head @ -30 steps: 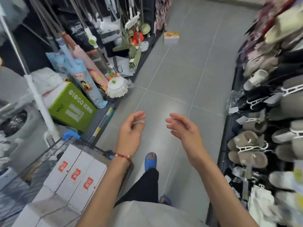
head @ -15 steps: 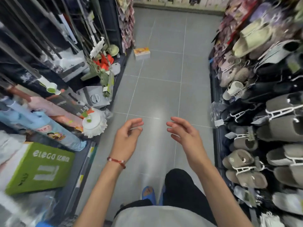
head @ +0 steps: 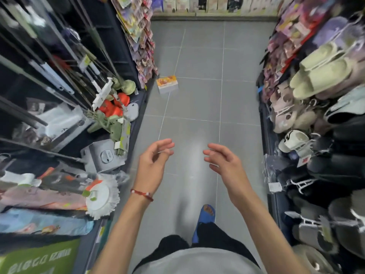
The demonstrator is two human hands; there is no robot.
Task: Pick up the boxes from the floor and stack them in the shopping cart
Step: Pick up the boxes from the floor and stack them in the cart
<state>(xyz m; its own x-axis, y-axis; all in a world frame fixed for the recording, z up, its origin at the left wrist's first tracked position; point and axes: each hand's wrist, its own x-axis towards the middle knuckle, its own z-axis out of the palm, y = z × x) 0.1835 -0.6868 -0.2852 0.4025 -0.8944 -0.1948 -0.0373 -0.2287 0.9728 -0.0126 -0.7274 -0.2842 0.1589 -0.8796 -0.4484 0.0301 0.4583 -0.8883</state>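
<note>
One box (head: 167, 84) with an orange and yellow top lies on the grey floor tiles far ahead, close to the foot of the left shelf. My left hand (head: 152, 165), with a red bracelet on its wrist, hovers in front of me with loosely curled fingers and holds nothing. My right hand (head: 223, 163) floats beside it at the same height, fingers relaxed and empty. Both hands are well short of the box. The shopping cart is out of view.
The aisle floor (head: 197, 107) runs between a left shelf of mops (head: 100, 196), brooms and a green carton (head: 37, 258), and a right rack of slippers (head: 320, 76). My blue sandal (head: 205, 216) steps forward below my hands.
I have walked forward down the aisle. The cart with white boxes has dropped out of view behind me, and the orange-topped box is nearer. Both hands stay empty in front.
</note>
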